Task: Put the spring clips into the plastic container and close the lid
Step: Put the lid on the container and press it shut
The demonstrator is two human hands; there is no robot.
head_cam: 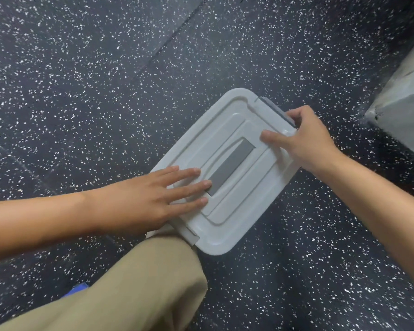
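Observation:
A white plastic container (227, 130) lies on the dark speckled floor with its lid on top and a grey handle (232, 168) flat in the lid's middle. My left hand (148, 197) rests flat on the lid's near-left part, fingers spread and touching the handle's end. My right hand (306, 139) grips the far-right end of the container, fingers curled over the grey latch (273, 108) and thumb on the lid. A second grey latch (193, 236) shows at the near end. No spring clips are visible; the inside is hidden by the lid.
My knee in beige trousers (141, 283) is right against the container's near corner. A grey block (406, 111) stands at the right edge. Something blue (75, 289) peeks out beside my leg. A seam (172, 37) runs across the floor.

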